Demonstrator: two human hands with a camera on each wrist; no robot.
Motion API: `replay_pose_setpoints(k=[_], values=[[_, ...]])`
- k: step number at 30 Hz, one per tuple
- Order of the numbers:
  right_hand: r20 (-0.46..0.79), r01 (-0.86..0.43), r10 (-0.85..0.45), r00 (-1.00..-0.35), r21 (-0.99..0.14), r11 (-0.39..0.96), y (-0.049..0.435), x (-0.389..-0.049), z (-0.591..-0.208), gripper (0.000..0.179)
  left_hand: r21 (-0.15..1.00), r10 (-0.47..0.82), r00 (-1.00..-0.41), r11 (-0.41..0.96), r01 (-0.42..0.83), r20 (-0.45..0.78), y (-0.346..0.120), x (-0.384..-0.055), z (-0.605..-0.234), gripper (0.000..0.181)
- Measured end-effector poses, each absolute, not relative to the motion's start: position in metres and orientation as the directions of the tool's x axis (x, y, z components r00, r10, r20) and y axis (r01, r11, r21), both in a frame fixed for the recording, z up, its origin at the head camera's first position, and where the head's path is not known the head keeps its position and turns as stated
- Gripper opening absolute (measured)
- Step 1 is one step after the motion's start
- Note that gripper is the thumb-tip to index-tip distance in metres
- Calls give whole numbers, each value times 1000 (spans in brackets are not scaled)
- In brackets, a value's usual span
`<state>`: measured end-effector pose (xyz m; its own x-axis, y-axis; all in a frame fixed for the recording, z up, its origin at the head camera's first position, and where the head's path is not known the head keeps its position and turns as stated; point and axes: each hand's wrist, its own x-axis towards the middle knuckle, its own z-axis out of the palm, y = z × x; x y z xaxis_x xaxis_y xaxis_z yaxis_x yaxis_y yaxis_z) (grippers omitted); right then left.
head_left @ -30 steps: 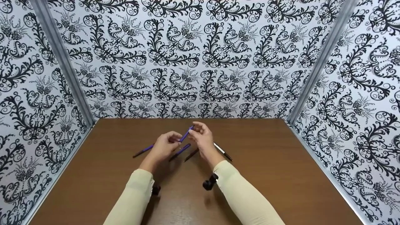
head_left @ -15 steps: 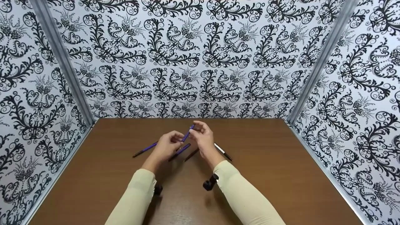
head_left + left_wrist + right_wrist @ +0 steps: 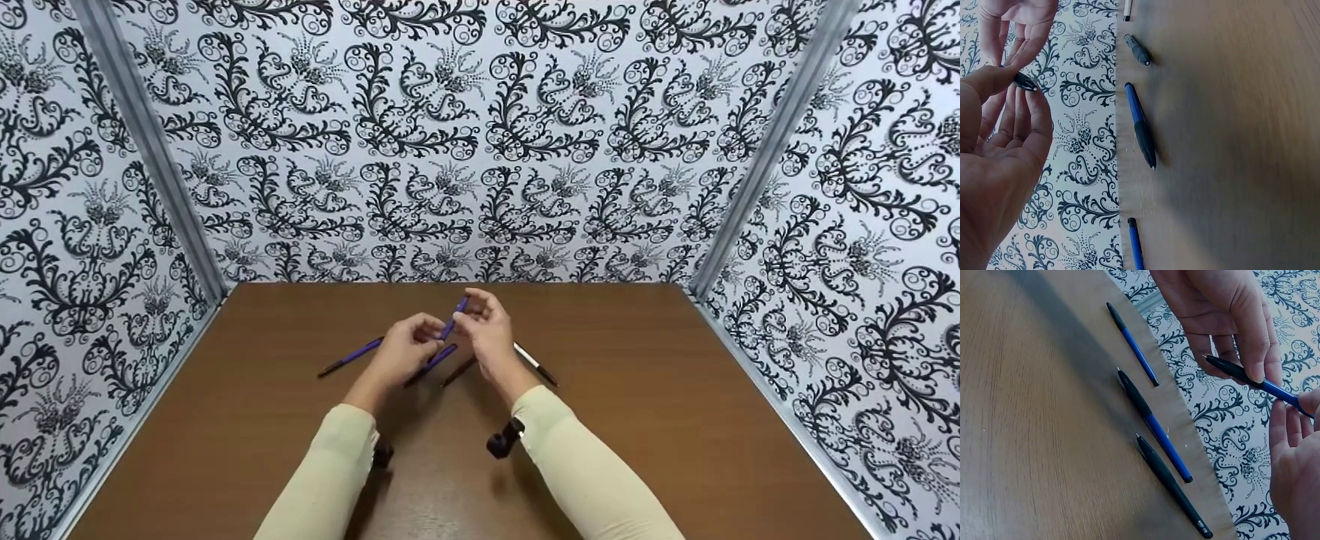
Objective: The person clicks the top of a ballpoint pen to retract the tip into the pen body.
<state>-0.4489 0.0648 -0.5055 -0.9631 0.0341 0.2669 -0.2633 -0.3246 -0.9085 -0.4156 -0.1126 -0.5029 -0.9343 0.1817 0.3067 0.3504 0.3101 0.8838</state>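
Note:
Both hands hold one blue pen with a black grip (image 3: pixel 1235 370), raised above the table and tilted. My left hand (image 3: pixel 409 350) pinches it at the black grip near the writing tip. My right hand (image 3: pixel 486 330) pinches the blue barrel toward its rear end, which the fingers partly hide. In the left wrist view only the dark tip section (image 3: pixel 1025 82) shows between the fingers. Beneath the hands lie another blue pen (image 3: pixel 1157 430) and a black pen (image 3: pixel 1172 486). A further blue pen (image 3: pixel 351 357) lies to the left, partly behind my left hand.
A white pen with a black grip (image 3: pixel 535 364) lies right of my right wrist. The brown wooden table (image 3: pixel 637 420) is enclosed by patterned walls (image 3: pixel 480 150) at the back and sides. A small black camera (image 3: pixel 501 444) hangs from the right sleeve.
My left hand has shifted slightly right, closer to my right hand, and the held pen stands a little steeper. The right hand and the pens on the table have hardly moved.

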Motion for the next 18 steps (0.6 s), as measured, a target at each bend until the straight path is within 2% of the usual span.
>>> replay_pose_setpoints(k=[10, 18], values=[[264, -260, 36, -964, -908, -329, 66, -447, -504, 49, 885, 176, -939, 320, 338, 295, -109, -416, -503, 25], [291, -286, 33, -956, -907, -309, 66, -449, -506, 48, 900, 171, -945, 296, 319, 279, -108, -415, -502, 21]])
